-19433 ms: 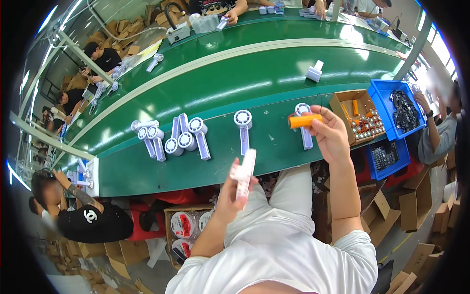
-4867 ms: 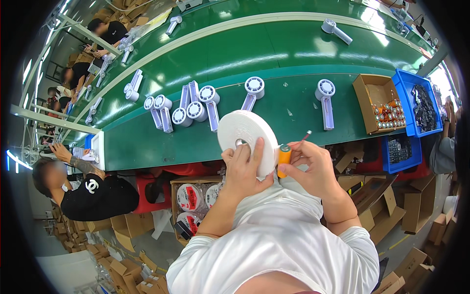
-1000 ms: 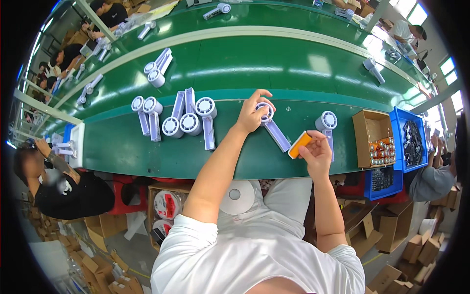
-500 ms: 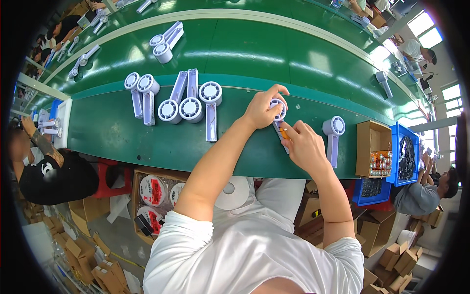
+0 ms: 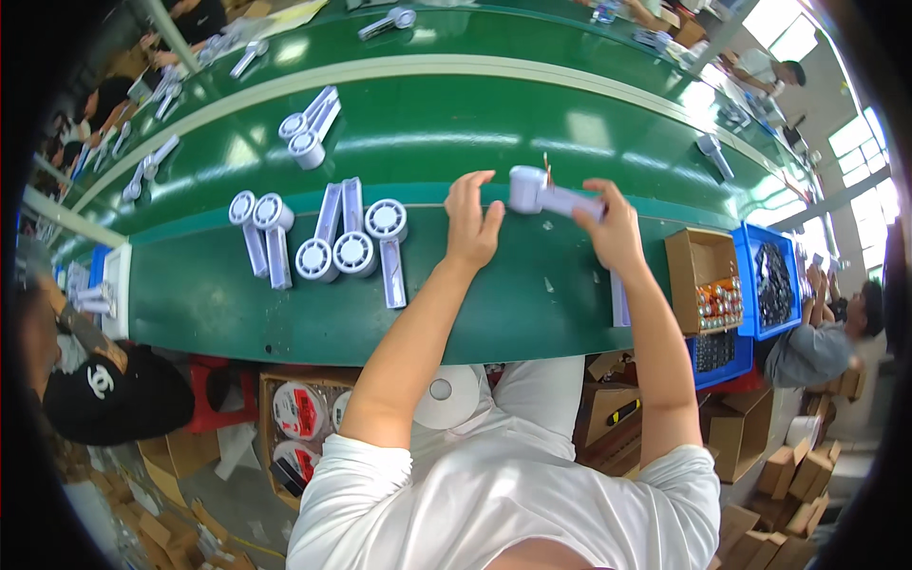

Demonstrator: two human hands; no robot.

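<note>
Handheld fan [image 5: 559, 199], pale lavender, one, upper centre-right of the frame: appearing lifted off the green desk [image 5: 532, 318], its handle running rightward, thin wires [image 5: 547, 169] standing up near the neck; blur is hiding whether the handle channel is filled. Right grip [image 5: 616, 233]: closing thumb and fingers on the handle's far end, probably leaving head and wires free. Left grip [image 5: 471, 220], centre: holding nothing, standing half open with thumb and fingers apart, probably ready to steady the head. Parked fans [image 5: 354, 253], five, left of centre: lying grille up, handle channels facing upward, seemingly for easy access. Cardboard box [image 5: 686, 252] of orange-wrapped cells [image 5: 719, 306] and blue tray [image 5: 745, 280] of black parts, right: standing side by side, likely within reach of the right arm. White roll [image 5: 461, 391], lower centre: resting on the lap, presumably close by for use. Relation of fan to grips: handle end lying between right thumb and fingers; head pointing left, sitting just beside the left fingertips, apparently not touching.
</note>
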